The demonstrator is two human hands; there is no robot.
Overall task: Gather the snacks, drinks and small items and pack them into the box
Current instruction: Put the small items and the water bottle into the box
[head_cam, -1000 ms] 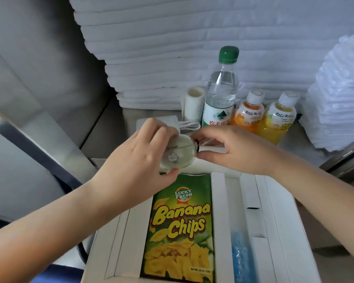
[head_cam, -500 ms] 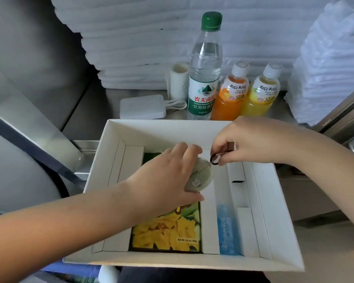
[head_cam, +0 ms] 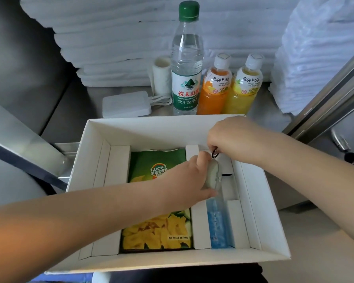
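Note:
A white box with cardboard dividers sits in front of me. A green banana chips bag lies in its wide middle compartment. A blue packet lies in the narrow slot to the right. My left hand grips a small pale rounded case over that narrow slot. My right hand pinches the case's dark clip ring at its far end. Behind the box stand a water bottle, an orange drink and a yellow drink.
A white power bank with its cable lies behind the box on the left. A white roll stands beside the water bottle. Stacked white towels fill the back, more on the right. Metal rails run along both sides.
Both hands carried the small case from above the box's far edge down and rightwards, from over the chips bag to the narrow slot. The view tilted down onto the box.

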